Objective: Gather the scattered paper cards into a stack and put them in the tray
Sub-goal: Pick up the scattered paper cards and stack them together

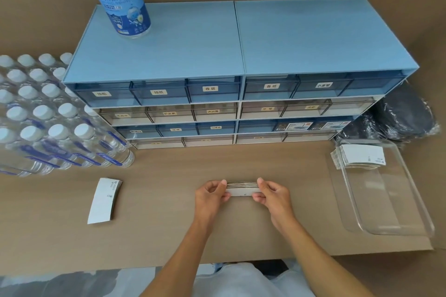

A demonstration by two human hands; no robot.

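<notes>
Head view: left hand (212,194) and right hand (271,194) each pinch one end of a small card stack (242,189), held on edge above the tan surface (169,200). A second card pile (104,200) lies well to the left, near the bottled-water pack (48,116). The clear tray (391,229), far right, already holds cards (362,155). A drawer cabinet (239,55) stands behind.

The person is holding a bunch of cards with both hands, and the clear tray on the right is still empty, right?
Not quite. The head view shows the clear tray already holds a stack of cards at its far end. The rest is right: the left hand and right hand hold a bunch of cards between them.
</notes>
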